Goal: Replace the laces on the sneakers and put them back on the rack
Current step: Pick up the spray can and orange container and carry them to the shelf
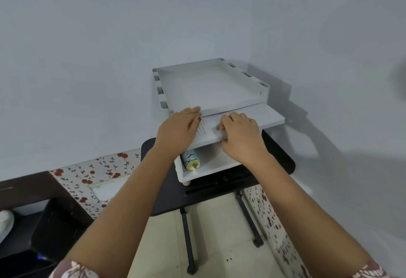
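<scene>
A white plastic rack (211, 86) stands on a small black table (167, 192) against the wall. Its middle shelf (270, 117) sticks out forward from under the top tray. My left hand (178, 130) rests flat on the left part of that shelf, with straight fingers reaching the top tray's front edge. On the shelf's front part lies my right hand (239, 134), fingers curled over the board. A white sneaker (5, 220) shows partly at the far left edge, low down. No laces are visible.
A green-and-white can (191, 160) lies on its side on the rack's bottom shelf. The table has black legs on castors (191, 269) over a pale tiled floor. Dark furniture (44, 211) and flowered covering (92, 176) lie to the left.
</scene>
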Available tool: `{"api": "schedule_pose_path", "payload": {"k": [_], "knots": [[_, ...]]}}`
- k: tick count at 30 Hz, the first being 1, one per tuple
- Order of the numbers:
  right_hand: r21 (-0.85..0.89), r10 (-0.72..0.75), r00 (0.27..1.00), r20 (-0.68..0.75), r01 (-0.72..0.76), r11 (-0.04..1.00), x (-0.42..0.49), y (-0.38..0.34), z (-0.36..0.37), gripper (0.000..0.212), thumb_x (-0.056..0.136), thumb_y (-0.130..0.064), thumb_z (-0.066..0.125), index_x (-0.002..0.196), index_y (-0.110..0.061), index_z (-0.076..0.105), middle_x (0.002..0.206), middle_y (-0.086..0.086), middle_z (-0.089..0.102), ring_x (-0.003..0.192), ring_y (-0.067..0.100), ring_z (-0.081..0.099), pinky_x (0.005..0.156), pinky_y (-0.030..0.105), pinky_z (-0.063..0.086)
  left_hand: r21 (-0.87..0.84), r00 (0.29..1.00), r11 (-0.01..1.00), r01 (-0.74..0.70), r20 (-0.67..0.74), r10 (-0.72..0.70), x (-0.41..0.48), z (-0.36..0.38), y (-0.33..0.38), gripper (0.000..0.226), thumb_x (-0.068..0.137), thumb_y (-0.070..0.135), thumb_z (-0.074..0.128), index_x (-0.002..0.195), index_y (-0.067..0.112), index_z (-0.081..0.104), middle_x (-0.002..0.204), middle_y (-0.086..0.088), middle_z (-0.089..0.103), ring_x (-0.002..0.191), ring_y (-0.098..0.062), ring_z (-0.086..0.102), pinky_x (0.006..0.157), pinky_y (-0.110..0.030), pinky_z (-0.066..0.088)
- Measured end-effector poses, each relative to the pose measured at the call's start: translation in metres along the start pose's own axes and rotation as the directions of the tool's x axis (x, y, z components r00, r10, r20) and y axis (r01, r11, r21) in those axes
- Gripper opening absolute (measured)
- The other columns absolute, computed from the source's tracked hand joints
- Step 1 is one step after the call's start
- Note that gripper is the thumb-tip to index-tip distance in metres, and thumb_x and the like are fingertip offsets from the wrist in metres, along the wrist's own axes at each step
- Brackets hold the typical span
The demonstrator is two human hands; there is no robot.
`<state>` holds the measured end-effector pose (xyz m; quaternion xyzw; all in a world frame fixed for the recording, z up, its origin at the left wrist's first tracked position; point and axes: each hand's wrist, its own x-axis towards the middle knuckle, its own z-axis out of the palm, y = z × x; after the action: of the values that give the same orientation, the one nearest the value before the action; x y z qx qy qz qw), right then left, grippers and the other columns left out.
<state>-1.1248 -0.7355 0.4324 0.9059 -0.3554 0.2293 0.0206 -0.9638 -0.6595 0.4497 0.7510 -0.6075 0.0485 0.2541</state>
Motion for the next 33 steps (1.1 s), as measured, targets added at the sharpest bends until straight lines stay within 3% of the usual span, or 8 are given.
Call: {"api": "schedule_pose_path", "payload": {"k": [10,15,18,21,23,26,30,33], "knots": [[0.013,0.045,0.961,0.272,-0.051,0.999,-0.087,-0.002,-0.042,0.030,0.073,-0.012,0.061,0.088,-0.029,0.041,0.088,-0.010,0.044,0.086,0.014,0.039,0.059,0.024,0.023,-0.075,0.991,0.997,-0.029,0.127,0.038,0.003,-0.005,-0.008,0.043,0.103,0.033,0.037,0.143,0.020,0.043,0.153,0.011,0.033,0.142,-0.005,0.025,0.113,-0.021,0.013],[-0.005,0.097,0.970,0.223,-0.098,0.995,-0.104,0.004,-0.002,0.026,0.073,-0.010,0.059,0.094,-0.023,0.051,0.096,-0.006,0.051,0.089,0.014,0.041,0.067,0.025,0.028,0.026,0.989,0.994,-0.106,0.109,0.103,-0.002,0.005,-0.013,0.051,0.101,0.034,0.040,0.149,0.017,0.030,0.158,0.005,0.021,0.146,-0.014,0.017,0.115,-0.025,0.004],[0.018,0.077,0.964,0.256,-0.085,0.996,-0.110,0.008,0.052,0.032,0.077,-0.012,0.060,0.108,-0.020,0.058,0.110,-0.002,0.058,0.101,0.019,0.051,0.077,0.027,0.040,0.181,0.975,0.963,-0.199,-0.059,0.212,-0.027,0.028,-0.019,0.060,0.097,0.031,0.048,0.151,0.020,0.023,0.160,0.001,0.014,0.148,-0.018,0.009,0.118,-0.034,0.000],[0.190,0.059,0.972,0.227,-0.104,0.976,-0.104,0.011,0.102,0.040,0.075,-0.013,0.061,0.115,-0.017,0.062,0.114,0.002,0.062,0.101,0.025,0.058,0.080,0.033,0.048,-0.068,0.959,0.994,-0.082,-0.278,0.060,-0.064,0.055,-0.022,0.072,0.089,0.020,0.059,0.151,0.018,0.023,0.159,0.000,0.019,0.147,-0.017,0.012,0.120,-0.038,0.011],[0.314,0.027,0.979,0.200,-0.090,0.945,-0.098,0.014,0.124,0.040,0.076,-0.014,0.061,0.116,-0.016,0.063,0.113,0.000,0.063,0.102,0.020,0.059,0.087,0.035,0.050,-0.235,0.954,0.970,0.064,-0.270,-0.128,-0.082,0.078,-0.030,0.082,0.084,0.014,0.067,0.151,0.014,0.020,0.158,-0.003,0.020,0.146,-0.018,0.016,0.120,-0.037,0.015],[0.592,0.235,0.961,0.146,-0.275,0.758,-0.091,0.022,0.137,0.034,0.085,-0.004,0.061,0.117,-0.013,0.061,0.113,-0.004,0.061,0.105,0.009,0.055,0.098,0.027,0.044,-0.391,0.924,0.877,0.279,-0.140,-0.356,-0.095,0.103,-0.045,0.097,0.077,0.011,0.075,0.152,0.014,0.012,0.158,-0.006,0.016,0.145,-0.019,0.016,0.118,-0.029,0.010],[0.787,0.608,0.732,0.306,-0.554,0.272,-0.054,0.046,0.131,0.027,0.090,0.003,0.050,0.111,-0.014,0.051,0.106,0.003,0.057,0.100,0.018,0.055,0.095,0.032,0.044,-0.429,0.872,0.784,0.448,0.016,-0.490,-0.080,0.120,-0.065,0.106,0.071,0.016,0.079,0.152,0.018,0.011,0.156,-0.003,0.020,0.141,-0.021,0.025,0.116,-0.039,0.026],[0.714,0.648,0.653,0.393,-0.660,0.231,-0.026,0.060,0.142,0.013,0.088,0.003,0.039,0.093,0.002,0.051,0.098,0.016,0.057,0.091,0.032,0.058,0.082,0.042,0.051,-0.397,0.833,0.745,0.536,0.106,-0.542,-0.069,0.129,-0.080,0.097,0.065,0.016,0.072,0.144,0.038,0.021,0.141,0.000,0.044,0.111,-0.019,0.057,0.083,-0.041,0.057]]}}
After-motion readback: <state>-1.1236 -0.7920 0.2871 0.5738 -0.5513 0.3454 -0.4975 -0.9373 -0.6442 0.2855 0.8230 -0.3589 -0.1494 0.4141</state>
